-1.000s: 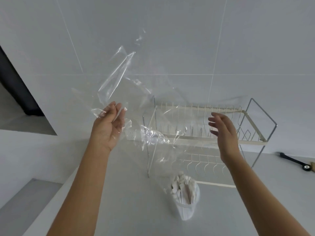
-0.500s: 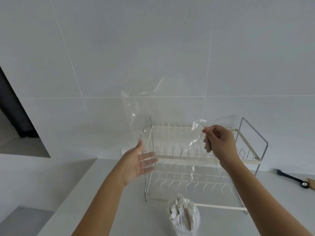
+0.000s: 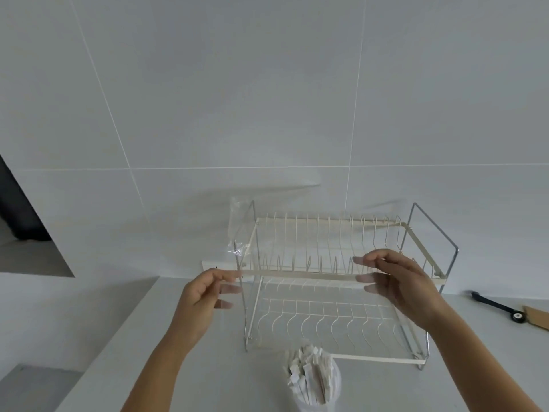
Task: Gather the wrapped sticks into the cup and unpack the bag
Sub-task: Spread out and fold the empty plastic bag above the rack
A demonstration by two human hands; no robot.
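A clear plastic bag (image 3: 237,230) is stretched flat between my two hands, in front of the dish rack. It is almost invisible, apart from a crinkled left corner. My left hand (image 3: 202,301) pinches its left edge with thumb and forefinger. My right hand (image 3: 401,283) pinches its right edge, and some fingertips look blurred behind the film. Whether anything is inside the bag cannot be made out. Below my hands a white cup (image 3: 323,402) stands on the counter at the bottom edge of the view, packed with several paper-wrapped sticks (image 3: 309,373).
A two-tier white wire dish rack (image 3: 335,316) stands against the tiled wall just behind the bag. A black-handled tool (image 3: 496,306) and a wooden piece (image 3: 537,318) lie at the far right. The grey counter (image 3: 124,352) drops off along its left edge.
Both hands have come down to the level of the rack's top tier. My left hand, open before, now pinches the bag's left edge, and the film is pulled flat between the hands.
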